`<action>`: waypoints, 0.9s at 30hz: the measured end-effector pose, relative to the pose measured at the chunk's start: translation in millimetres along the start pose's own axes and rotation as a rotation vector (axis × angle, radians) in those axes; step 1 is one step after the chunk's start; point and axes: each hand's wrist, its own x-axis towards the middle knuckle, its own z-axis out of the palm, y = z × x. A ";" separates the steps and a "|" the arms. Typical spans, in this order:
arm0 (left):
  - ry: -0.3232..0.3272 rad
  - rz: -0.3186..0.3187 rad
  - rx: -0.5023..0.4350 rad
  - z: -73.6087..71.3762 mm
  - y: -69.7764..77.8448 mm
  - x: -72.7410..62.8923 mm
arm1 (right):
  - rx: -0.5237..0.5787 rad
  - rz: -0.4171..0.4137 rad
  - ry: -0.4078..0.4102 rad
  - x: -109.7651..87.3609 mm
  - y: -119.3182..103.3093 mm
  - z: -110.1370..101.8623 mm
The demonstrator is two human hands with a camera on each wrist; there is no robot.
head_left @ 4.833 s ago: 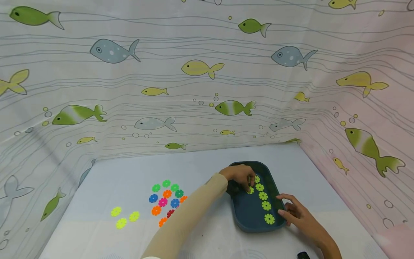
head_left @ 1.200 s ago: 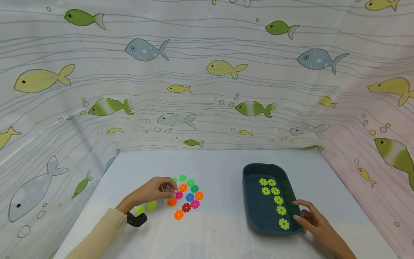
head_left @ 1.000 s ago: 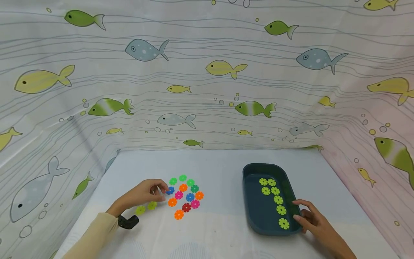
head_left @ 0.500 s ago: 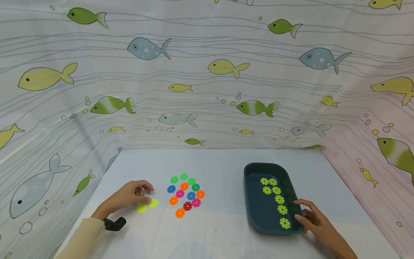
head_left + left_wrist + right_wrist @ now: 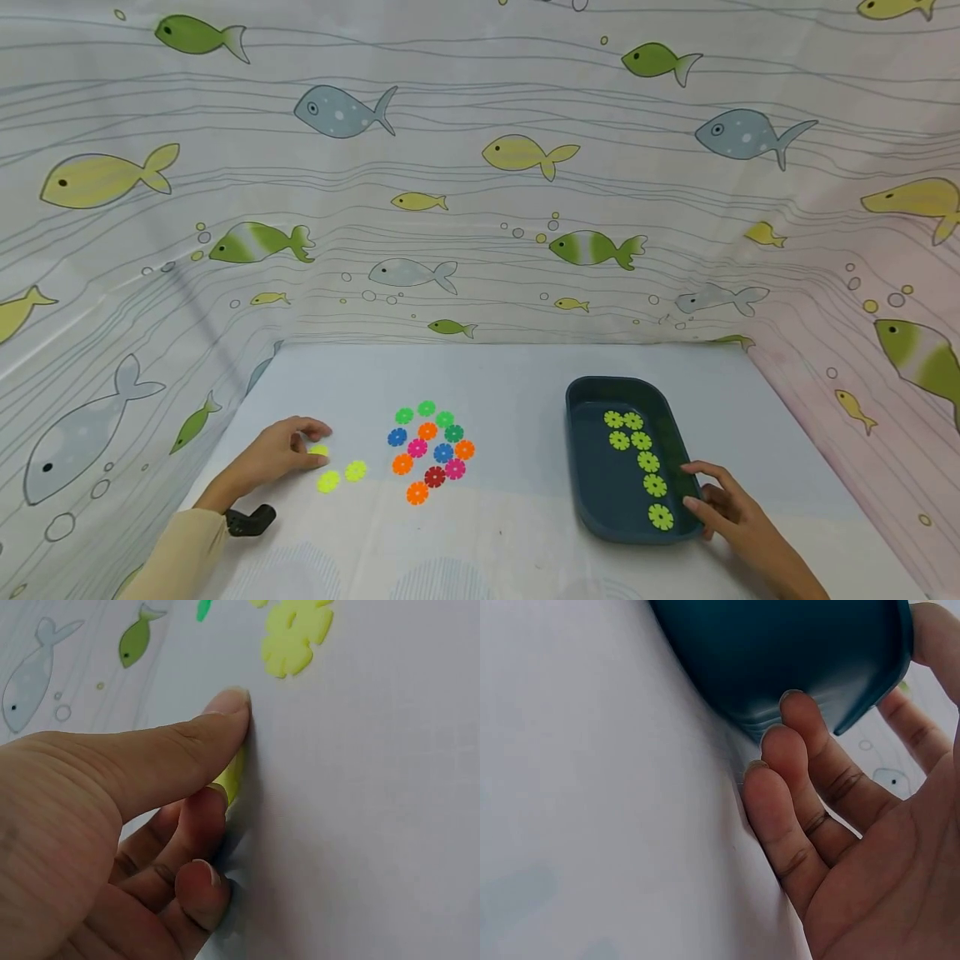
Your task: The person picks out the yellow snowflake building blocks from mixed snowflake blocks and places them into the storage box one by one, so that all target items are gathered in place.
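My left hand [image 5: 273, 454] is low over the table at the left. Its thumb and fingers stand spread around a yellow snowflake disc [image 5: 319, 451], partly covered by the hand. In the left wrist view a sliver of that yellow disc [image 5: 232, 776] shows behind the thumb. Two more yellow discs [image 5: 356, 471] lie just to its right. My right hand [image 5: 731, 508] grips the right wall of a dark teal tray [image 5: 600, 525], fingertips against its outer side in the right wrist view. Several yellow-green discs [image 5: 655, 485] lie in the tray in a bent row.
A loose group of orange, pink, blue, red and green snowflake discs [image 5: 417, 448] lies mid-table, between the left hand and the tray. Fish-printed cloth [image 5: 480, 275] walls in the back and sides. A black device [image 5: 251, 521] is at my left wrist.
My left hand has gone from the tray to the coloured group, then left to the yellow discs. More yellow-green discs show in the tray than earlier. The right hand has stayed on the tray.
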 end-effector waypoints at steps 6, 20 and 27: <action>-0.010 -0.042 0.012 -0.8 -1.5 0.8 | 0.017 -0.036 -0.005 0.4 1.1 -0.2; -0.052 0.011 0.012 -2.9 0.1 0.7 | 0.016 -0.061 -0.005 1.2 2.0 1.3; -0.105 0.000 -0.123 -7.4 -0.7 -0.4 | 0.010 -0.019 0.004 -0.2 0.9 0.9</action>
